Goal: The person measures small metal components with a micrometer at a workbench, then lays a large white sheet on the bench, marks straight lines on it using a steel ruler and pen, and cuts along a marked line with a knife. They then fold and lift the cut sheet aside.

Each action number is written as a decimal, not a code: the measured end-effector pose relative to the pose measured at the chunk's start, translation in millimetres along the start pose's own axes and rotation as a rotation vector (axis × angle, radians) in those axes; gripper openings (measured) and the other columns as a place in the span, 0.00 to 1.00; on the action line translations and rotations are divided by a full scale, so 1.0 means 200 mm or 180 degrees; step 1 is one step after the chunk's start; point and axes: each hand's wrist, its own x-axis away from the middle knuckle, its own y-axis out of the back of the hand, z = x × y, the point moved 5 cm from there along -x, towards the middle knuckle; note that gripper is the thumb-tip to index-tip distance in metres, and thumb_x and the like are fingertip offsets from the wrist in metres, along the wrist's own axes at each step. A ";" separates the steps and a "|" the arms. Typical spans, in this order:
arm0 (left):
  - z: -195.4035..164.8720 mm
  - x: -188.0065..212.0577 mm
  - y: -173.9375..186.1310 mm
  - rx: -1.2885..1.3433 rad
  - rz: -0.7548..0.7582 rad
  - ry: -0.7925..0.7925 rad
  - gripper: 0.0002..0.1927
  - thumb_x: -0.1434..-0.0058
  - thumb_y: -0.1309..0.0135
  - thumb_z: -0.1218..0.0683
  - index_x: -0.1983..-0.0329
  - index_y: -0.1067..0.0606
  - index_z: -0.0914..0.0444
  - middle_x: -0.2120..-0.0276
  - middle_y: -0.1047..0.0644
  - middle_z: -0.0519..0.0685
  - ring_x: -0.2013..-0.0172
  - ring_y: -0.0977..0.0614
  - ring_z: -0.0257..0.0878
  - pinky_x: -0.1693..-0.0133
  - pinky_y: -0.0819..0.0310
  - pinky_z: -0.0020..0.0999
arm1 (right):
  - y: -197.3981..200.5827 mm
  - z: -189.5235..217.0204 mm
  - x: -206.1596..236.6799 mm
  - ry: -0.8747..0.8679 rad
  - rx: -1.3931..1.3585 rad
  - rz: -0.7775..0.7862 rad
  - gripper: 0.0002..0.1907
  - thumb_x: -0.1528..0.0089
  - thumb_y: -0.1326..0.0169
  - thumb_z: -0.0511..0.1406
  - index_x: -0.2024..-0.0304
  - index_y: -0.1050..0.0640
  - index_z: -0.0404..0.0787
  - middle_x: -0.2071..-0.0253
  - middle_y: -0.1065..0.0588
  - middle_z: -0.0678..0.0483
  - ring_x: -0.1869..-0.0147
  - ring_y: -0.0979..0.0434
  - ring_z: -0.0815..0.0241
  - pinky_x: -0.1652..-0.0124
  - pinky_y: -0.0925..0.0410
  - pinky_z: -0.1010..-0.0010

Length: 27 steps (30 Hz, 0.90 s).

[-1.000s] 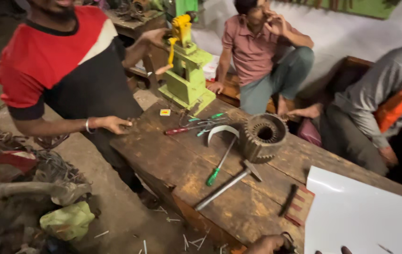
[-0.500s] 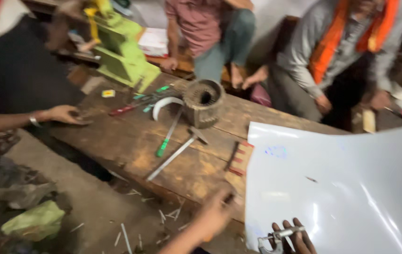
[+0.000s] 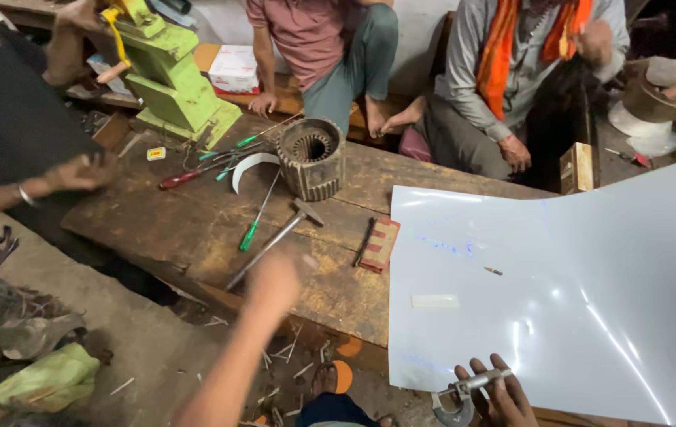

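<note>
Down by the white sheet's [image 3: 591, 316] near edge, the right hand [image 3: 500, 395] grips a metal micrometer [image 3: 458, 395]. Left of the sheet, the left hand [image 3: 275, 281] hangs blurred over the wooden bench [image 3: 196, 229], probably loosely curled, just before the hammer [image 3: 275, 241]; a ribbed stator [image 3: 311, 158] stands beyond.
</note>
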 end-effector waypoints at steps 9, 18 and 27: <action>-0.88 0.73 -0.41 0.4057 0.2675 -0.0047 0.32 0.31 0.46 0.53 0.28 0.42 0.60 0.62 0.19 0.57 0.66 0.17 0.40 0.62 0.23 0.36 | -0.35 0.13 0.28 0.0568 -0.0295 0.0873 0.34 0.37 0.57 0.36 0.27 0.44 0.43 0.33 0.32 0.38 0.32 0.30 0.41 0.39 0.36 0.50; -0.78 0.56 -0.37 0.4181 0.2225 -0.0027 0.28 0.34 0.45 0.58 0.33 0.41 0.59 0.60 0.19 0.54 0.64 0.14 0.36 0.64 0.25 0.35 | -0.33 0.03 0.12 0.0398 0.0148 0.0317 0.37 0.33 0.58 0.48 0.26 0.42 0.38 0.43 0.25 0.39 0.37 0.27 0.45 0.39 0.37 0.55; -0.77 0.07 -0.50 0.1729 0.1523 -0.0975 0.28 0.35 0.47 0.39 0.40 0.35 0.59 0.56 0.20 0.61 0.57 0.17 0.57 0.54 0.23 0.50 | -0.30 -0.10 -0.07 0.0151 -0.0242 -0.0036 0.30 0.33 0.54 0.38 0.29 0.38 0.35 0.42 0.26 0.37 0.42 0.23 0.42 0.47 0.30 0.51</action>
